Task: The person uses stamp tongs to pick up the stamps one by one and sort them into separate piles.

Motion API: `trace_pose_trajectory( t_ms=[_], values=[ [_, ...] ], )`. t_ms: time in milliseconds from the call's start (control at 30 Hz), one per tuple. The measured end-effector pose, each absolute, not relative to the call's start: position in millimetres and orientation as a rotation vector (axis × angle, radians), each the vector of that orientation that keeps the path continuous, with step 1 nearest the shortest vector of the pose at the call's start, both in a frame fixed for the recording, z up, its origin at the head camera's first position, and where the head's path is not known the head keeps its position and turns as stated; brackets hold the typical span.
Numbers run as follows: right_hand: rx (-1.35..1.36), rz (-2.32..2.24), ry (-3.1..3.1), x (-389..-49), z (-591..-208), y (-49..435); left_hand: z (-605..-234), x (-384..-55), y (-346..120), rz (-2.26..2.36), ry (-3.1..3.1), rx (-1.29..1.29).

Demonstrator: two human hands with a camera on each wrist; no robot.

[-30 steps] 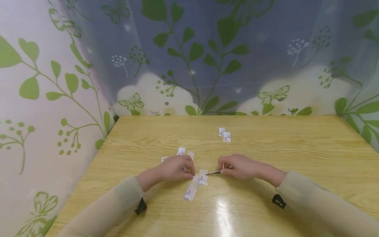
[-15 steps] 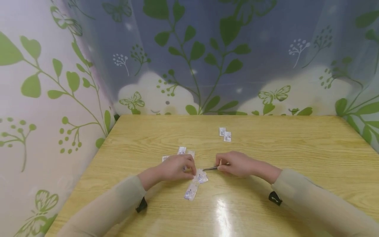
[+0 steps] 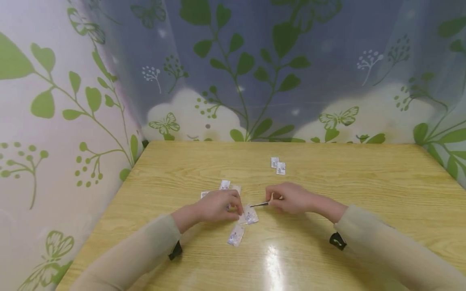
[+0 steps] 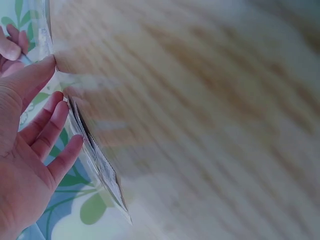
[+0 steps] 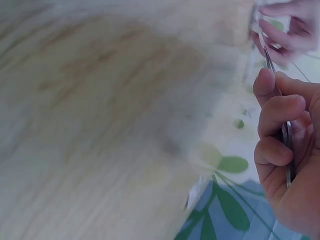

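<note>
One wooden table [image 3: 356,173] fronts leafy drapes [image 3: 320,68], left hand [image 3: 217,206] loosely touching cards [image 3: 251,215], right hand [image 3: 293,198] gripping tweezers [image 3: 260,204].

Over the wood-grain counter [image 3: 327,242], the right hand [image 3: 289,198] grips tweezers [image 3: 260,204], their tip at a printed card [image 3: 251,215] just beside the left hand [image 3: 218,206], while two overlapping cards [image 3: 280,169] lie beyond the right hand and other cards [image 3: 225,184] show behind the left.
</note>
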State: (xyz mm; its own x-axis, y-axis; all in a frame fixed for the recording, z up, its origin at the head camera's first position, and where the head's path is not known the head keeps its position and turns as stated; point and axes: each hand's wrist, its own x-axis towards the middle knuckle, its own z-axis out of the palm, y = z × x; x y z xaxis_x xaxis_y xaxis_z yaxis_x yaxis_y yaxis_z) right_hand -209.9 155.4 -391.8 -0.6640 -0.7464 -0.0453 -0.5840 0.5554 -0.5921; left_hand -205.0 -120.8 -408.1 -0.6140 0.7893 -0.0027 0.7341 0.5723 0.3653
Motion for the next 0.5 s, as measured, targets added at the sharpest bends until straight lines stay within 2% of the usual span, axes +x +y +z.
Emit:
trace_pose_trajectory(
  t_ms=[300, 500],
  values=[
    [-0.971, -0.994, 2.465, -198, -371, 198, -403, -216, -118, 0.560, 2.541, 1.238],
    [-0.875, -1.051, 2.432, -191, -375, 224, -393, -214, -95, 0.683, 2.543, 1.250]
  ],
)
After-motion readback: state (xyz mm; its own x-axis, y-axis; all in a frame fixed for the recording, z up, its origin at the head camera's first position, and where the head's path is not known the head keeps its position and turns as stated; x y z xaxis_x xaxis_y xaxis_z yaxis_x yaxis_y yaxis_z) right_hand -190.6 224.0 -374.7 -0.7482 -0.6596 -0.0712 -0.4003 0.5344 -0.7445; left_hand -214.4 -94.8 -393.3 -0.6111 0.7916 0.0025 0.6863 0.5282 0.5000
